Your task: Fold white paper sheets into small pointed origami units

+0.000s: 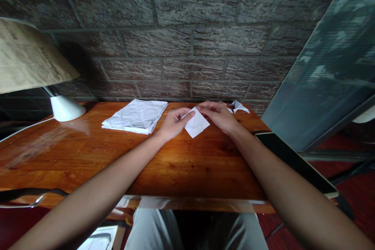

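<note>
Item 1. Grey trousers point(152, 228), nearest of all, below both forearms and under the table edge.

Item 2. Wooden table point(187, 168), reddish and glossy, bearing everything listed below.

Item 3. Chair arm point(29, 197), dark with a metal trim, well to the left of the left forearm.

Item 4. Dark tablet point(295, 162), flat at the table's edge, just right of the right forearm and not touching it.

Item 5. Left hand point(173, 124). The fingers are curled in. Thumb and forefinger are pinched together on the upper left edge of the folded paper point(197, 125).

Item 6. Right hand point(220, 118). The fingers are bent, and their tips are closed on the paper's top corner, close to the left thumb. The palm faces down, low over the wood.

Item 7. The folded paper is white and diamond-shaped, with creases across it. It sits between the two hands, its lower point resting on the table and its top held by both.

Item 8. Stack of creased sheets point(136, 116), white, lying flat just left of the left hand, apart from it.

Item 9. Small paper pieces point(240, 106), folded and white, just beyond the right hand and to its right.

Item 10. Lamp base point(66, 108), white, well left of the left hand beyond the sheets. Its shade point(26, 58) is brown and printed.

Item 11. Brick wall point(187, 39), dark, behind the table, farthest beyond both hands. A glass panel point(328, 74) leans in far to the right of the right hand.
</note>
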The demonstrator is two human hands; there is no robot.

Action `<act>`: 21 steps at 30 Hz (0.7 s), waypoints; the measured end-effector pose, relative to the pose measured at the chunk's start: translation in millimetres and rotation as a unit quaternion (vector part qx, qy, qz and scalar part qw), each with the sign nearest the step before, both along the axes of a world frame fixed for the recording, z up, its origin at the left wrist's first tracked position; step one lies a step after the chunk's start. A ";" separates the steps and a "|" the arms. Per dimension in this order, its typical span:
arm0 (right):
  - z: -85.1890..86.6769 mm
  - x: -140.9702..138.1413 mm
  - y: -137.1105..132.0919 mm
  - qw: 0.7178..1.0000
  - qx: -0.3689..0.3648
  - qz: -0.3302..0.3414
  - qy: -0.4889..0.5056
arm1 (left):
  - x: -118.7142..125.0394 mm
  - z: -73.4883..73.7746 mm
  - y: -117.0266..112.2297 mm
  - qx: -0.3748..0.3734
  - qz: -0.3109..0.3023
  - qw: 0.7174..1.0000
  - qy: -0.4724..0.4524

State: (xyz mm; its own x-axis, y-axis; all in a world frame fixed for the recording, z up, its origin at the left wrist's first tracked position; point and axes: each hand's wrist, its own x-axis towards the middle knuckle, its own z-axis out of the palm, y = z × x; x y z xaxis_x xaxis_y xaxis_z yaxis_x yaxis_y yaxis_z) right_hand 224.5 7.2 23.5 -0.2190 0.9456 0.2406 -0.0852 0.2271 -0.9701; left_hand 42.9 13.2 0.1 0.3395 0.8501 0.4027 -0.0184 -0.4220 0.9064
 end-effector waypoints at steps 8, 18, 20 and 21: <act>0.5 1.2 -1.6 0.999 0.017 0.008 -0.032 | -2.2 -1.6 2.9 0.002 -0.009 1.000 -0.005; -1.5 6.2 2.9 0.995 0.053 0.027 -0.078 | -3.9 -2.3 3.6 0.021 -0.012 0.999 0.021; -0.9 7.1 2.9 0.993 0.065 0.028 -0.094 | -4.0 -2.6 3.7 0.022 -0.015 0.999 0.022; -0.4 7.4 2.8 0.992 0.071 0.028 -0.102 | -4.0 -2.6 3.5 0.023 -0.016 0.999 0.023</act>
State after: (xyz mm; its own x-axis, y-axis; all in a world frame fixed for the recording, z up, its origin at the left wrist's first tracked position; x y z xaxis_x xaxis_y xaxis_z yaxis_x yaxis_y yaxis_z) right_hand 231.9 9.9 23.1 -0.3273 0.8906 0.3157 0.0932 0.3629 -0.9272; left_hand 38.9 16.8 -2.5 0.3852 0.8196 0.4241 0.0093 -0.4630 0.8863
